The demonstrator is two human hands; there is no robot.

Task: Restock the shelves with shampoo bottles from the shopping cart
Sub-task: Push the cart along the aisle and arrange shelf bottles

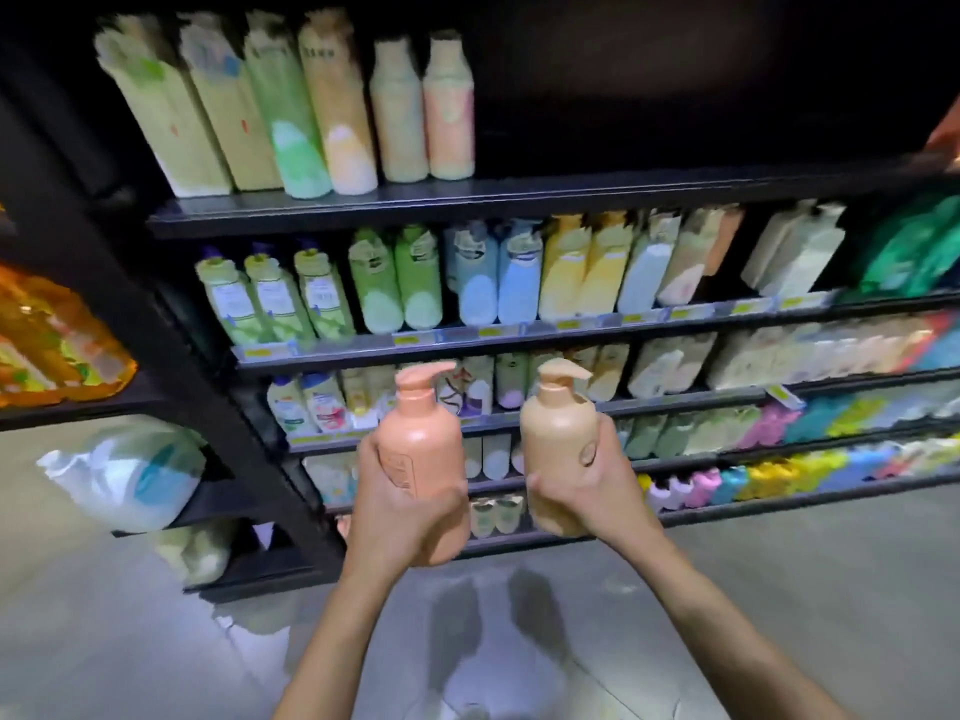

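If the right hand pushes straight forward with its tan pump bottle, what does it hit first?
Most likely the pale bottles on the shelf directly behind the tan pump bottle in the right hand, or that shelf's front edge; depth is hard to judge here.

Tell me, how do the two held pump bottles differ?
The orange bottle in the left hand is deeper salmon; the tan bottle in the right hand is paler beige. The orange bottle shows a boxed outline, the tan bottle a round mark. Both have pumps, spouts pointing right.

Left hand [387, 517], right hand [610, 485]: outstretched, curled.
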